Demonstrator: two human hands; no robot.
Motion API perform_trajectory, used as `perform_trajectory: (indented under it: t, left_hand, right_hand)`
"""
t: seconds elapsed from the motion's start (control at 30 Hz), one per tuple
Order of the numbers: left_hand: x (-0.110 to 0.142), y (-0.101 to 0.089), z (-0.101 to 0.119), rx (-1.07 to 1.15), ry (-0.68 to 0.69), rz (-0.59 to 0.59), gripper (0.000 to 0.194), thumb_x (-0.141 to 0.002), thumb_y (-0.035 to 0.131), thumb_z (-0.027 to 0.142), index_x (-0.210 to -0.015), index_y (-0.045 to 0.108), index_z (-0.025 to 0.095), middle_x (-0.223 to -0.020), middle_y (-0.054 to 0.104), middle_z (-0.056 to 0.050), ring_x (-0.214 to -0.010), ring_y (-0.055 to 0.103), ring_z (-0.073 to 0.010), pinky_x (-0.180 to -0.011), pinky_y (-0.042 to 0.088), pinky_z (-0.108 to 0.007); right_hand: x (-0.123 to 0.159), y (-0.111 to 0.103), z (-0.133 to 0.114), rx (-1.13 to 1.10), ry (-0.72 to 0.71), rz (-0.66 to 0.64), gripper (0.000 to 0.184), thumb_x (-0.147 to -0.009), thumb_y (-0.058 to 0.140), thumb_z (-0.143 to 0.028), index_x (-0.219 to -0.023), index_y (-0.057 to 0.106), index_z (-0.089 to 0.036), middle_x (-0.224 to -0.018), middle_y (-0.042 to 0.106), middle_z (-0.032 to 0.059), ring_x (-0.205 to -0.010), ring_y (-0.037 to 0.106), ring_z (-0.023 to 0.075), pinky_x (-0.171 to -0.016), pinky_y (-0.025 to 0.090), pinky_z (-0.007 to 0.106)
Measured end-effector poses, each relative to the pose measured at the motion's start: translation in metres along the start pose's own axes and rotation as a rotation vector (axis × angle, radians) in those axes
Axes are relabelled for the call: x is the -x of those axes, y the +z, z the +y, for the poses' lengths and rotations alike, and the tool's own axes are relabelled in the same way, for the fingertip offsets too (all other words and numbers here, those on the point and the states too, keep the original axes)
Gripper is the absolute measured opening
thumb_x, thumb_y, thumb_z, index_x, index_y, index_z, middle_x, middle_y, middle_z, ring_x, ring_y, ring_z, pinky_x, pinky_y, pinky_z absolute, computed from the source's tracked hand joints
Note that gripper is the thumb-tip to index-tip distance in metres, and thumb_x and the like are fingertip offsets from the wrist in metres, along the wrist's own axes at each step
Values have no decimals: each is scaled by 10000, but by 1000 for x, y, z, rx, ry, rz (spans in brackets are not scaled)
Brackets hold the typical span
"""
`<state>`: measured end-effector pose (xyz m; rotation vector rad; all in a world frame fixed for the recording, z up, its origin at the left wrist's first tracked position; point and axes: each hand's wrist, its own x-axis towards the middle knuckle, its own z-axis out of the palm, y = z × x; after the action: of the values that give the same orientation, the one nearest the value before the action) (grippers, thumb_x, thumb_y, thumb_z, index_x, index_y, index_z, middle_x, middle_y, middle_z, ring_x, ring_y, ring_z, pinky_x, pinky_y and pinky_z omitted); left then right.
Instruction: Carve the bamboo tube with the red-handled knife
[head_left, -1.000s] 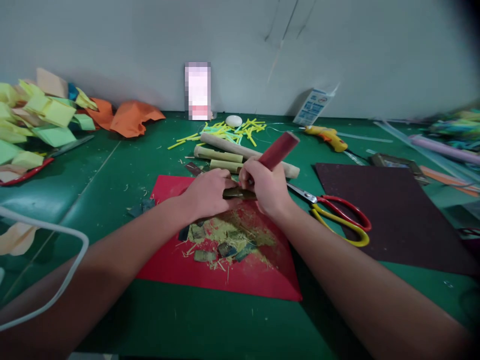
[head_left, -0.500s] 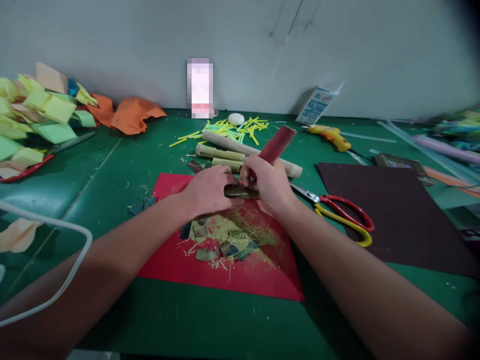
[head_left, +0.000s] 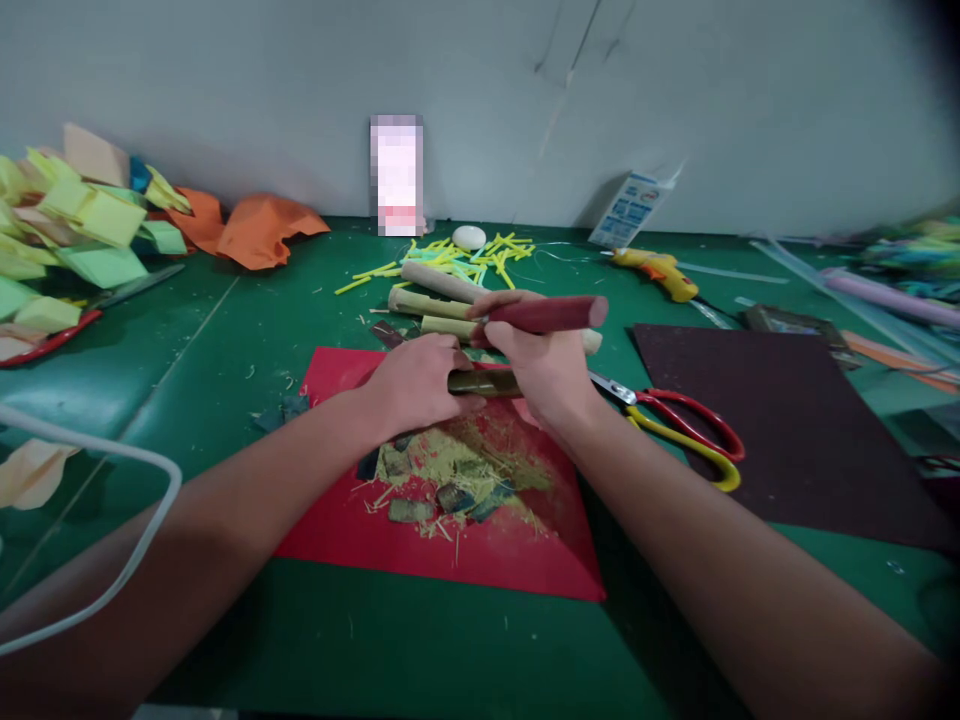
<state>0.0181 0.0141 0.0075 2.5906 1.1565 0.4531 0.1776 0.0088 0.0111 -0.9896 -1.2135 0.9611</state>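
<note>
My left hand is closed around a dark olive bamboo piece, pressing it down over a red sheet. Wrapped in my right hand is a red-handled tool. Its handle lies nearly level and points right; the working end is hidden behind my fingers. The right wrist rests close to the bamboo's right end. Beneath the hands, sawdust, thin fibres and several dark green bamboo chips are spread on the red sheet.
Pale bamboo lengths lie behind my hands, near yellow sticks and a white oval object. To the right are scissors, a dark board and a yellow glue gun. Folded papers pile up left; a white cable curves nearby.
The red handle in my right hand has swung down from a raised slant to almost level, and the fingers have turned with it. My left hand stays on the bamboo piece.
</note>
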Motion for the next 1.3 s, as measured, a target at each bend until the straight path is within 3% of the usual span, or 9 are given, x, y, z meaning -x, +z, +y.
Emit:
perform_trajectory:
  t: [0.1,0.2,0.33,0.47,0.83,1.07,1.3]
  left_hand:
    - [0,0,1,11,-19,-3,321,-810,714,418,-1016,771,180,-976,693,-95,-968,653,-261,-874,536,-404]
    - [-1,-1,2,4,-55,-13,355,-796,723,427,-1028,770,163,-987,691,-106,-967,650,-274,-863,537,-415]
    - [-2,-2,2,5,-53,-29,346,-788,731,428,-1008,769,164,-974,699,-100,-1003,641,-292,-877,532,-424]
    - [-1,-2,1,-11,-41,-26,341,-812,709,429,-1020,760,163,-970,695,-103,-1025,640,-292,-881,529,-413]
    - [-2,-4,1,-6,-68,-47,357,-824,682,456,-1000,756,154,-1019,693,-119,-965,651,-278,-836,523,-399]
    - [-3,-3,1,-15,-73,-34,376,-808,708,489,-986,741,159,-967,681,-99,-945,639,-271,-802,498,-390]
    - [-3,-1,0,6,-90,-14,355,-790,721,478,-963,731,168,-942,679,-102,-899,641,-270,-773,497,-392]
  right_hand:
    - [-1,-4,7,3,-11,51,158,-719,737,-218,-875,746,-199,-833,735,11,-691,688,149,-698,592,312]
    - [0,-6,9,74,-32,168,187,-723,807,-349,-777,730,-188,-664,689,-5,-599,660,155,-573,555,287]
    - [1,-5,3,168,-128,268,265,-749,802,-402,-652,675,-190,-605,637,-27,-542,555,107,-522,480,244]
    - [3,-3,0,188,-118,265,337,-770,779,-433,-587,634,-190,-526,544,-48,-501,469,88,-486,419,234]
    - [7,-8,-2,220,-105,140,226,-727,815,-369,-794,690,-193,-602,591,-29,-574,567,123,-538,485,256]
    - [12,-2,-7,209,-59,269,190,-804,673,-273,-648,586,-208,-548,567,-33,-495,530,106,-494,452,252]
    - [14,0,-2,284,-47,236,191,-743,698,-312,-618,599,-208,-592,602,-16,-567,565,132,-541,471,281]
